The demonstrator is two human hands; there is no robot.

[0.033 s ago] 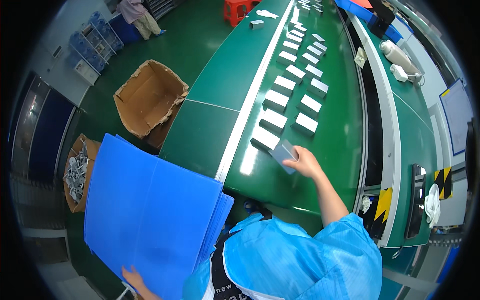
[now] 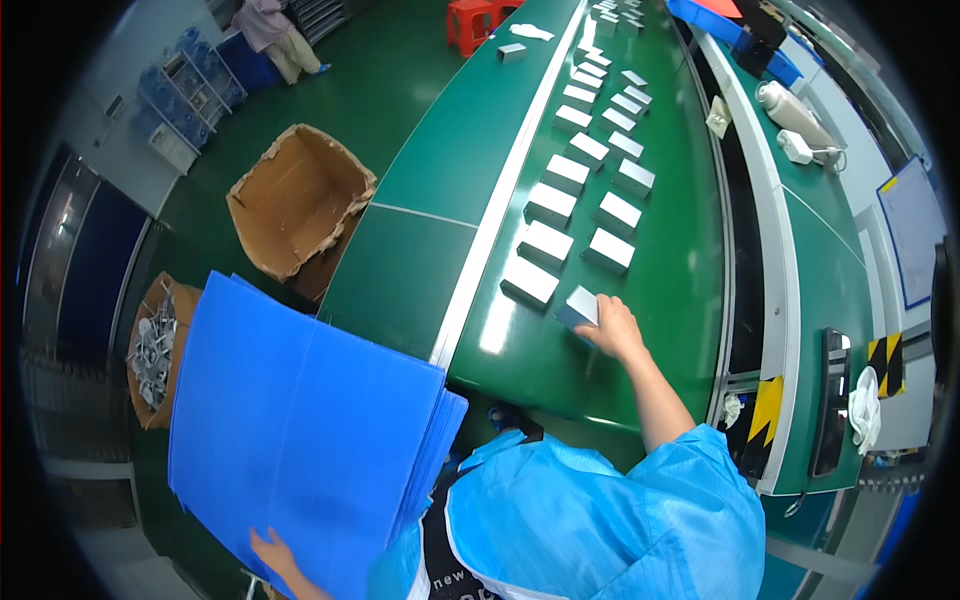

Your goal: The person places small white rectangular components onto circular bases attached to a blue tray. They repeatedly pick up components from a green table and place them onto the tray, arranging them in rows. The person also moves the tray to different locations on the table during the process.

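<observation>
My right hand (image 2: 614,330) grips a silver-grey metal box-shaped piece (image 2: 580,305) by its right side, low over the near end of the green belt (image 2: 560,375). Just beyond it, several similar metal pieces (image 2: 530,280) lie in two rows running away from me. On the left, my left hand (image 2: 275,552) rests with fingers apart at the near edge of a stack of large blue plastic sheets (image 2: 300,420). Nothing is visible in that hand.
An open cardboard box (image 2: 300,200) stands on the floor at left; a smaller carton (image 2: 152,350) holds metal parts. A side table (image 2: 415,240) borders the belt. At right, a bench (image 2: 815,230) carries a bottle (image 2: 795,112) and white cloth (image 2: 865,410). Another person (image 2: 275,35) stands far left.
The metal piece in my right hand has turned, its bright top face now showing, and has shifted slightly right. My left hand has moved a little to the right over the blue sheets.
</observation>
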